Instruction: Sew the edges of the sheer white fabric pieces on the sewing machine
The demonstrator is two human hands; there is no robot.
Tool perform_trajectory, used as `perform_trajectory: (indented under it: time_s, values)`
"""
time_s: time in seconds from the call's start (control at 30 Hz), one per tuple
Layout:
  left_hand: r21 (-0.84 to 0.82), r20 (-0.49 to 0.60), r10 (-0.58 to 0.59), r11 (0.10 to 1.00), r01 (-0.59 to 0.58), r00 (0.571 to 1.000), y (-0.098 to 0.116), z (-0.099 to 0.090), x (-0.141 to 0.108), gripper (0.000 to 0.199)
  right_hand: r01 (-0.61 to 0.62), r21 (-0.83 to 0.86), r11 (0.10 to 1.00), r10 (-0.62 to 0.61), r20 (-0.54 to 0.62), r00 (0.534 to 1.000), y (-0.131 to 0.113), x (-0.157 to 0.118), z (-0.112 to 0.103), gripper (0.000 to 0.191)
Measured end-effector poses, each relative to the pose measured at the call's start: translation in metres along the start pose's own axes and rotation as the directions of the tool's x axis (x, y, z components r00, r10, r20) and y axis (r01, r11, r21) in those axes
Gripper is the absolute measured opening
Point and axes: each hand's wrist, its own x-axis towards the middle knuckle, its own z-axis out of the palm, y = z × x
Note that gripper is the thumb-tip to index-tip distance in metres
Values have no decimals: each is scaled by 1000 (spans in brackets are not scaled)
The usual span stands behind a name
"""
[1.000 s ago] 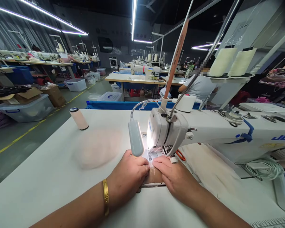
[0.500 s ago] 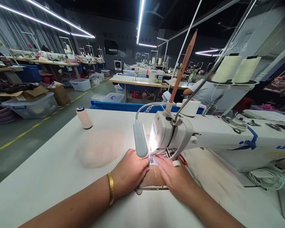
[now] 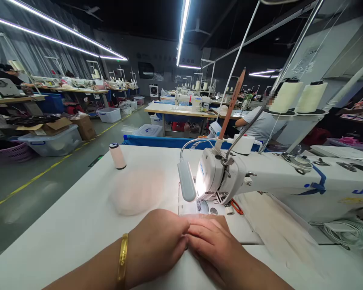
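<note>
Nearest my view, the left hand (image 3: pixel 154 245) and right hand (image 3: pixel 218 245) meet at the fingers on the table (image 3: pixel 78 225). The left fingers are curled almost closed; I can't tell whether they pinch anything. The right fingers lie bent over the brown piece (image 3: pixel 224 221), but I can't see how firmly they hold it. That piece sits mostly under them, in front of the needle plate (image 3: pixel 186 207).

Both hands have just drawn back from the foot (image 3: pixel 199 205), uncovering the plate. I judge that the piece is out from under the needle, so no stitching is under way.

Beyond, the lamp (image 3: pixel 186 181) hangs beside the machine head (image 3: pixel 210 169), with pale cloth (image 3: pixel 269 225) to its right. Farther off, the spool (image 3: pixel 117 157) stands upright at the left; past it, a person (image 3: pixel 260 123) sits near another bench (image 3: pixel 181 109).
</note>
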Motion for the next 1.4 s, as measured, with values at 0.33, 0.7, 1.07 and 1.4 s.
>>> perform_trajectory:
  time_s: [0.33, 0.7, 1.07, 1.4]
  values:
    - [12, -166, -210, 977, 214, 964, -43, 16, 24, 11, 181, 84, 980, -181, -17, 983, -2, -6, 13, 27]
    - [-24, -283, -23, 1000, 17, 959, -25, 33, 23, 20, -76, 394, 916, 113, -70, 991, -12, -13, -1, 17]
    - [-6, -681, 204, 959, -283, 703, -1, 44, 22, 21, -473, 330, 817, 533, -115, 838, -2, -5, -6, 24]
    - [25, -697, 213, 961, -274, 685, -2, 51, 26, 27, -409, 308, 859, 480, -209, 852, -3, -4, -3, 21]
